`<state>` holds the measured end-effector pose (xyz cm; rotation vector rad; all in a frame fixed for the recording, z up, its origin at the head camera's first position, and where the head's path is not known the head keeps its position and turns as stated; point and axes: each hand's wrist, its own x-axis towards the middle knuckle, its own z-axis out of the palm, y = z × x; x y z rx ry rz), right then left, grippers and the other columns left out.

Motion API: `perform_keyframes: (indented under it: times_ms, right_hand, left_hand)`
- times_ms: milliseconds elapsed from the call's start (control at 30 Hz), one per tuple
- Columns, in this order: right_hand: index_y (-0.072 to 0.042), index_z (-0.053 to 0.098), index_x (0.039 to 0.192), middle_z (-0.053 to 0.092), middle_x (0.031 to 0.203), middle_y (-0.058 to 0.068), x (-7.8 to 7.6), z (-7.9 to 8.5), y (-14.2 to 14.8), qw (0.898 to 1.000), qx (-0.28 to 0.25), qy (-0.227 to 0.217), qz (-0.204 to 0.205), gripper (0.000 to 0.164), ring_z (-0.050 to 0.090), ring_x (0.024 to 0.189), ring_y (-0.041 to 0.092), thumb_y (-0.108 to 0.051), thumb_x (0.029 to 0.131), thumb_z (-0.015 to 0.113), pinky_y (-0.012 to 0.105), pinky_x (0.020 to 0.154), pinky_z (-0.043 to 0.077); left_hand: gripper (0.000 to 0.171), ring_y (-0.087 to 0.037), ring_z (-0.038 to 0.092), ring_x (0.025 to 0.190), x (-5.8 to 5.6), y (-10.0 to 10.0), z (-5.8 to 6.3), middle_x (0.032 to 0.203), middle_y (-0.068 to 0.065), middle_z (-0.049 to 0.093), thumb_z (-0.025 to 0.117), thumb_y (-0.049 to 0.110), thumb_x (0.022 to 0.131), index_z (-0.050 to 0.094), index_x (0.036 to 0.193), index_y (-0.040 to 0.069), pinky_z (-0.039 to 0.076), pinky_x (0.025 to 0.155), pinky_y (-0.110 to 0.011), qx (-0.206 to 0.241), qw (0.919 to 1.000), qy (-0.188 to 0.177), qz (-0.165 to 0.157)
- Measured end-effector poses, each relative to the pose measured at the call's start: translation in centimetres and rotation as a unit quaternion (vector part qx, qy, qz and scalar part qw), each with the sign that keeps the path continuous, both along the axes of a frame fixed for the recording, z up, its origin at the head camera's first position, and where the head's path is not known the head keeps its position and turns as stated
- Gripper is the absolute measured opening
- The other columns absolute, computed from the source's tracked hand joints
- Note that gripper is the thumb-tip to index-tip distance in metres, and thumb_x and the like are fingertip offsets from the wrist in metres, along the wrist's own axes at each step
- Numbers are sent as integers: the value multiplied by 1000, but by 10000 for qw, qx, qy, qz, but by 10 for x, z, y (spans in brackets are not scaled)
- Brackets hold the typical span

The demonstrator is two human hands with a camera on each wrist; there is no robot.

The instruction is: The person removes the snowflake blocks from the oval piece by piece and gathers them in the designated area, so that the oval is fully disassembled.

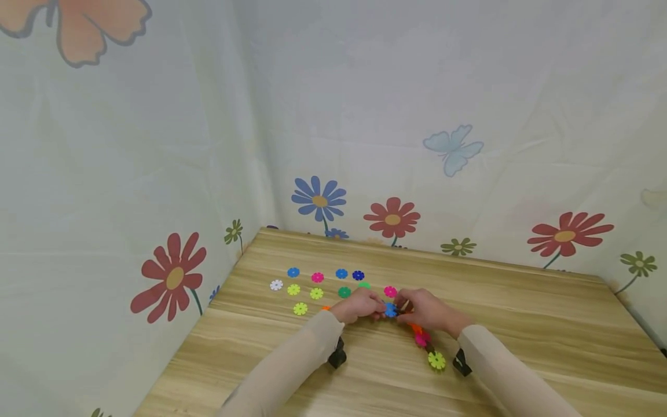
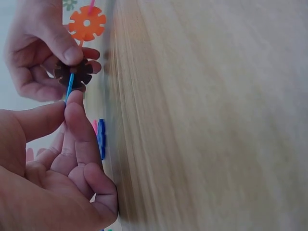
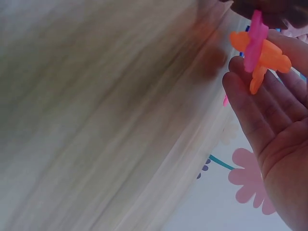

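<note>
In the head view my left hand [image 1: 359, 305] pinches a blue notched snowflake disc [image 1: 391, 310] between thumb and index finger. The left wrist view has this blue disc [image 2: 70, 85] edge-on, against a dark notched disc [image 2: 85, 72] that my right hand [image 1: 429, 311] pinches. Whether their slots have locked cannot be told. From the dark disc a chain runs towards me: orange disc [image 2: 97, 21], pink disc [image 1: 422, 339], another dark disc, then a yellow-green disc [image 1: 436, 360] at the end. In the right wrist view the orange disc [image 3: 274, 57] and pink disc [image 3: 254, 45] cross each other beside the right fingers.
Loose discs lie flat beyond and left of my hands: a white disc [image 1: 276, 285], several yellow-green discs [image 1: 300, 308], blue discs [image 1: 293, 272], pink discs [image 1: 390, 292] and a green disc [image 1: 344, 292]. A flower-printed curtain [image 1: 365, 116] stands behind the wooden table [image 1: 547, 324].
</note>
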<state>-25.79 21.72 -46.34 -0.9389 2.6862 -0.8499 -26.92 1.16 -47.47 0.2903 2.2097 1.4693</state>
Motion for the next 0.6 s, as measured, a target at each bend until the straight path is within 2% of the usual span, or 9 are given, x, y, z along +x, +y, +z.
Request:
perform_keyframes:
  times_ms: [300,433,600]
  right_hand:
    - [-15,62,103,63,98,-8,6,1,10,9997,235,87,-38,27,59,87,14,-22,81,76,34,78,51]
    - [-16,63,106,62,101,-8,7,-1,14,9996,274,58,-30,28,59,89,14,-20,81,76,33,78,51]
    - [-12,64,107,63,104,-3,7,-2,17,9998,124,140,74,27,60,87,16,-14,83,74,33,75,52]
  left_hand:
    - [9,-15,62,68,0,-3,3,78,-8,67,63,5,89,67,92,-3,53,66,-30,158,9998,-55,76]
    - [9,-17,63,69,0,-4,4,79,-9,67,64,5,89,66,92,-3,53,68,-31,197,9997,-97,95]
    - [6,-19,63,69,-1,-3,2,78,-10,67,64,4,88,64,90,-1,53,67,-32,228,9997,-131,24]
